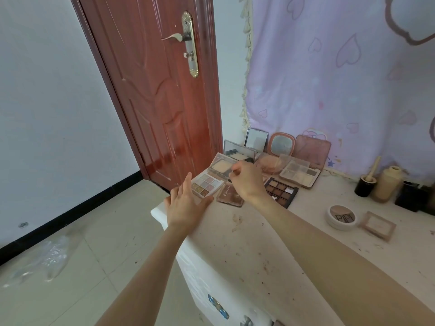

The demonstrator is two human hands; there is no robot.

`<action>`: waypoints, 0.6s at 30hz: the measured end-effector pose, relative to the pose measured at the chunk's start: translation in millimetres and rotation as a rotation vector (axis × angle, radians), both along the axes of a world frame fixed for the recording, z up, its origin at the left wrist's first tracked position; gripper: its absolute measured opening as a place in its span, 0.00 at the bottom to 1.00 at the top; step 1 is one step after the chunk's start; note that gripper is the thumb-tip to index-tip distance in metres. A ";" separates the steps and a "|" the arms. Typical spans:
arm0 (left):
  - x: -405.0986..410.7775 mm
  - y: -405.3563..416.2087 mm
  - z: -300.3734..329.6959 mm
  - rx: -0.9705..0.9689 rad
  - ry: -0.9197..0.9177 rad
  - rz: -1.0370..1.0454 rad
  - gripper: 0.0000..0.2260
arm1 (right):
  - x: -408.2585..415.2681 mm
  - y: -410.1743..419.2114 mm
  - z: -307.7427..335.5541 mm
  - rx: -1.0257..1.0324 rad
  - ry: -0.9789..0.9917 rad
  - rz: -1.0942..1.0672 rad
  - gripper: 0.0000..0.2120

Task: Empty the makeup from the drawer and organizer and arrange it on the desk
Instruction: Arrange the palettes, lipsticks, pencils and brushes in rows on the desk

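Several open makeup palettes lie in the far left corner of the white desk [247, 250]. My right hand [247, 178] pinches the clear lid edge of a pale powder compact [221, 166]. My left hand [186, 203] hovers with fingers spread at the desk's left edge, touching a pastel eyeshadow palette [207, 183]. Between my hands lies a brown palette [229, 194] with script lettering. A dark brown palette [281, 190] sits right of my right wrist. Mirrored compacts [281, 144] stand against the wall behind.
A round white compact [341, 217] and a square beige one [377, 225] lie to the right. Foundation bottle [387, 183] and dark jars [364, 184] stand near the purple wall cloth. A red door [153, 90] is left. Drawer handles [217, 307] show below.
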State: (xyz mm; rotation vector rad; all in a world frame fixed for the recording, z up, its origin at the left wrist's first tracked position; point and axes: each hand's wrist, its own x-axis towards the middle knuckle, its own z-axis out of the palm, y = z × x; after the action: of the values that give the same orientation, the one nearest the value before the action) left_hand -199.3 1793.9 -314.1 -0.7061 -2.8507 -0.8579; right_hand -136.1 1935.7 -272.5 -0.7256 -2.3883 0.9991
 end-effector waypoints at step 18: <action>62.3 -7.9 -10.3 0.148 0.199 -0.375 0.24 | 102.5 -9.6 -34.6 0.352 -0.141 0.297 0.17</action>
State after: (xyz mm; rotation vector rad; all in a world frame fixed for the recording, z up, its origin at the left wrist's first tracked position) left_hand -137.0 1786.0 -324.3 -1.2511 -2.4877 -0.9662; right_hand -33.6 1926.2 -307.1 -0.3288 -2.7521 0.6191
